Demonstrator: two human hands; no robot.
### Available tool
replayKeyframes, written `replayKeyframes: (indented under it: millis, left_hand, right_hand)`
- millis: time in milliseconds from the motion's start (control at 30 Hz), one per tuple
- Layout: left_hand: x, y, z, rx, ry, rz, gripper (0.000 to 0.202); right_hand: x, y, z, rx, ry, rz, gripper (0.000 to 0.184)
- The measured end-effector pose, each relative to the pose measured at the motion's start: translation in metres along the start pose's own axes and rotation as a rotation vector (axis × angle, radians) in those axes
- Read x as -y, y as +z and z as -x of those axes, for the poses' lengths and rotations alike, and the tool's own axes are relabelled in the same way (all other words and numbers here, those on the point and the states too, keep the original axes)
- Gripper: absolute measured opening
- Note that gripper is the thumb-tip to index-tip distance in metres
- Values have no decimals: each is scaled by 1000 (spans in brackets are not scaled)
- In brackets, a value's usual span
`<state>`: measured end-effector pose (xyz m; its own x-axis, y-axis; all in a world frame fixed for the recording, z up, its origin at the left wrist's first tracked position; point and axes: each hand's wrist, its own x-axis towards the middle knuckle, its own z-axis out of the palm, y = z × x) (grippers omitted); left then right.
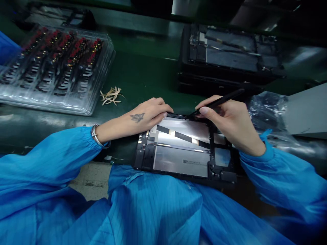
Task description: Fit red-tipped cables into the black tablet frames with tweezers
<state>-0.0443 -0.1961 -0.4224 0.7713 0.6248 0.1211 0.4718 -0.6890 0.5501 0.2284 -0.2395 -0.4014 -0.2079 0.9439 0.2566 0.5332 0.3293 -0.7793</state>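
An opened tablet (182,160) lies back-side up at the near table edge, partly over my lap, showing silver shielding and black tape strips. My left hand (143,117) rests on its upper left corner with fingers curled down and pressed on the frame. My right hand (230,119) pinches a thin black stylus-like tool (219,100) whose tip touches the tablet's top edge near the middle. Blue sleeves cover both arms, and a metal bracelet sits on the left wrist.
A clear plastic tray (55,64) holding several small red-and-black parts stands at the far left. A few pale loose strips (111,96) lie beside it. A stack of opened tablets (230,51) sits at the back right. Crinkled plastic bags (270,109) lie at right.
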Motion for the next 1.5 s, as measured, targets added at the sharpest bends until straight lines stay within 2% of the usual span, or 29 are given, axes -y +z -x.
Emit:
replayKeyframes:
  millis: [367,800,933,1033,1133,1267,1367,1500]
  left_hand:
    - [-1,-1,1,-10,9,6,36]
    - [-3,-3,1,4,-22,8,37]
    - [-2,-2,1,-6,-9,6,36]
    - [-2,-2,2,-9,-5,0,35]
    - [-2,-1,2,-13,-1,-10,34]
    - [4,2,2,-18,16,-22,34]
    - [10,5,2,-34,45,-19,35]
    - [12,7,2,-40,54,-24,35]
  right_hand:
    - [-1,0,-2,-14,48,-167,36]
    - [-4,2,-1,0,-28,-11,30]
    - [1,1,-1,17,18,-26,30]
    - [2,0,-2,-11,82,-129,32]
    - [-3,1,-3,-55,137,-237,34]
    - [-12,3,-3,-34,186,-314,33]
    - [-13,3,-2,-41,174,-276,30]
    - [-8,1,0,-25,76,-133,26]
